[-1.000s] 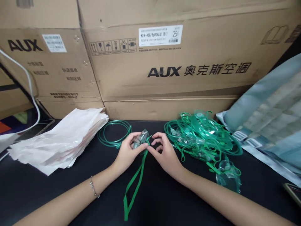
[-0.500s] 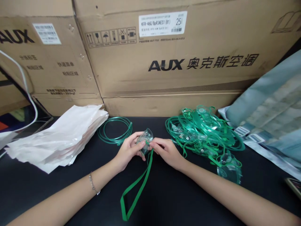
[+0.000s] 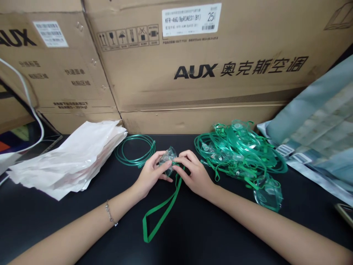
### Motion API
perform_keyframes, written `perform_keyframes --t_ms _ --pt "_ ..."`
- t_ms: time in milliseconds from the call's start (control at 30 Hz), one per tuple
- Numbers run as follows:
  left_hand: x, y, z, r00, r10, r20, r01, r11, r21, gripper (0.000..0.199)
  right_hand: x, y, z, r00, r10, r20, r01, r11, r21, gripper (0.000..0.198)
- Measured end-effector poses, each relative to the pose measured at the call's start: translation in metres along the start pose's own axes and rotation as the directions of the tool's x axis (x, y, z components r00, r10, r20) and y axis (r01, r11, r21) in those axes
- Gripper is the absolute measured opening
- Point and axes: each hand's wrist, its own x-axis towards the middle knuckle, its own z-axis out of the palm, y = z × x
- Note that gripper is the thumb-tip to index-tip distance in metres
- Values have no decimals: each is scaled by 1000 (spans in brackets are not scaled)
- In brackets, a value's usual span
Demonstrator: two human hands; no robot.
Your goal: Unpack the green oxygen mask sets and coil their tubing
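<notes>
Near the middle of the black table, my left hand [image 3: 153,171] is closed around a clear greenish oxygen mask [image 3: 168,158]. My right hand [image 3: 194,175] is at the mask's right side, its thumb and forefinger pinched at the spot where the green elastic strap [image 3: 162,215] meets the mask. The strap hangs down as a long loop toward me and lies over the table. My fingers partly cover the mask, and the exact point of the right hand's pinch is too small to make out.
A coil of green tubing [image 3: 135,150] lies behind my left hand. At left is a stack of white paper-like pouches [image 3: 74,154]. On the right sits a tangled pile of masks and green tubing [image 3: 239,151], beside a pale bag [image 3: 317,121]. Large cardboard boxes [image 3: 204,92] stand behind.
My right hand has lifted and curled, its fingers shifting on the mask's side. The strap loop has drawn up slightly. My left hand keeps its hold on the mask.
</notes>
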Motion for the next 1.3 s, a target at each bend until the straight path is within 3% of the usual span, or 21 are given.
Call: perform_keyframes --t_ms 133,233,333,433,567,667,733,800,833,900,1000,1133,1200,1300 --pt "-1 0 -3 997 -7 74 10 999 -38 32 1 1 -2 1000 20 -11 -18 992 125 20" --pt "-1 -1 -4 995 48 91 -45 998 -38 33 3 2 -2 976 218 -15 -202 928 314 23" --pt "1 -3 -3 989 142 32 -143 989 34 34 5 3 1 921 350 171 -389 795 466 23" --pt "4 -5 -3 975 222 3 -221 970 101 33 7 3 3 885 346 312 -459 759 461 24" --pt "7 -7 -4 950 311 -37 -301 938 170 30 6 -5 -4 921 263 286 -365 839 404 28" --pt "12 -7 -10 945 302 -124 -278 943 182 28 3 -18 -15 945 60 320 -207 869 449 31" --pt "16 -6 -18 942 268 -202 -242 960 144 30 1 -28 -20 929 -106 355 -88 867 490 29" --pt "19 -4 -25 932 236 -275 -219 972 90 32 -1 -35 -21 919 -177 353 -22 870 493 27" --pt "20 -3 -27 930 225 -292 -216 974 64 32 -1 -36 -20 931 -143 334 -28 888 460 26" --pt "18 -2 -25 940 217 -262 -218 976 25 31 0 -33 -15 967 36 251 -124 931 343 26" --pt "11 -2 -14 970 192 -147 -195 981 -7 31 3 -20 -7 964 257 70 -265 948 174 22" --pt "5 -3 -2 988 138 -66 -139 990 -11 35 5 -7 -3 970 218 -106 -195 961 196 10" --pt "4 -4 -2 991 121 -56 -122 992 -17 37 5 -6 -3 973 221 -66 -191 931 310 6" --pt "5 -3 -3 994 102 -41 -103 994 -38 39 6 -7 -4 969 246 37 -239 880 409 18"
